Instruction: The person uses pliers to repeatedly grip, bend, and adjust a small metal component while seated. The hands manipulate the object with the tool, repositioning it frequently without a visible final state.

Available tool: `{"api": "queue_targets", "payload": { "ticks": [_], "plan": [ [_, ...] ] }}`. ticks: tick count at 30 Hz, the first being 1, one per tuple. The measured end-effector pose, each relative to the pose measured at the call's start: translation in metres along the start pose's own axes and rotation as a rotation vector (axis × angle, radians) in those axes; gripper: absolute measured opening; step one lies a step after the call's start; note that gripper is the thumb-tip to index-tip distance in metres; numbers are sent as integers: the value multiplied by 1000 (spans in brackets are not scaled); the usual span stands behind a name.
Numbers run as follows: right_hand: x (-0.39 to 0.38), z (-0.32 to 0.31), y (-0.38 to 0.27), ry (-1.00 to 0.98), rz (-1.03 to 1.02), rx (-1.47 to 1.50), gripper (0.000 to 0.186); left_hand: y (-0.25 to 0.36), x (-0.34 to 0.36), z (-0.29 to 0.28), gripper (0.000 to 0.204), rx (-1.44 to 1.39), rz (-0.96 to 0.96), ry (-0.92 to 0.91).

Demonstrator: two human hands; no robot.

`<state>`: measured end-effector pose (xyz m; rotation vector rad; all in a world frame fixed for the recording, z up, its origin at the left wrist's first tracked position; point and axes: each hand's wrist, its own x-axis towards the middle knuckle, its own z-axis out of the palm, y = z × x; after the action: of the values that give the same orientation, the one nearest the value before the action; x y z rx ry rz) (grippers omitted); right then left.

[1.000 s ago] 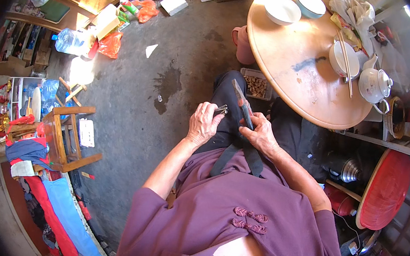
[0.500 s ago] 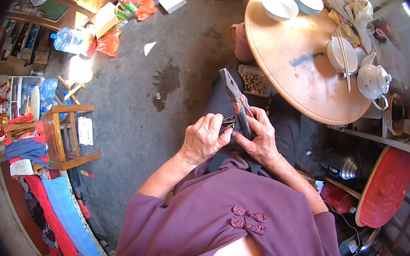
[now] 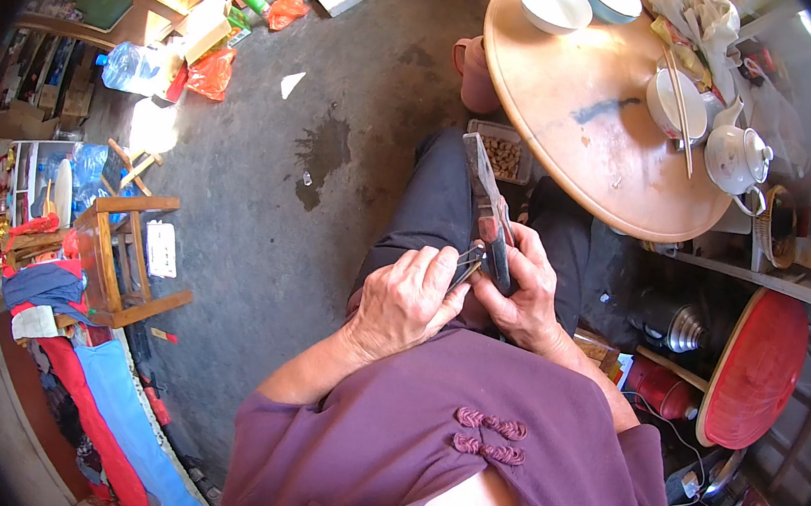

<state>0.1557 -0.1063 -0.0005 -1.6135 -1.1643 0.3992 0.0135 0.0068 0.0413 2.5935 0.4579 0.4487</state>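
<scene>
My right hand [image 3: 526, 297] is closed around the red and dark handles of a pair of pliers [image 3: 487, 188], whose grey metal head points away from me, toward the far side. My left hand [image 3: 405, 300] is closed on a small dark piece with thin metal parts [image 3: 467, 262]. Its exact kind I cannot make out. That piece sits right against the handles of the pliers, between my two thumbs. Both hands meet above my lap, in front of my purple top [image 3: 388, 419].
A round wooden table [image 3: 622, 167] stands at the far right with bowls, chopsticks and a white teapot [image 3: 737, 159]. Beneath its edge is a plastic box of peanuts [image 3: 502, 154], beside a pink mug [image 3: 476, 78]. A wooden stool [image 3: 112, 267] lies left on the grey floor.
Both hands have come slightly closer to my body, and the pliers have moved slightly right and nearer. My left hand has turned a little, with the small piece still in it.
</scene>
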Motion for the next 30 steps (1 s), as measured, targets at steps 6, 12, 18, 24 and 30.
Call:
{"api": "queue_targets", "payload": {
  "ticks": [6,12,18,24,30],
  "plan": [
    [2,-3,-7,-27,-31,39,43,2,-3,-3,42,-45,-44,-23],
    [1,-4,-11,-69,-47,51,37,4,-8,-7,49,-215,-151,-191],
    [-2,-8,-6,-137,6,78,26,3,-21,-2,47,-428,-343,-283],
    [-4,-12,-8,-158,106,113,28,3,-22,1,49,-426,-266,-244],
    [-4,-12,-10,-139,116,122,26,7,-18,1,47,-308,-232,-274]
  ]
}}
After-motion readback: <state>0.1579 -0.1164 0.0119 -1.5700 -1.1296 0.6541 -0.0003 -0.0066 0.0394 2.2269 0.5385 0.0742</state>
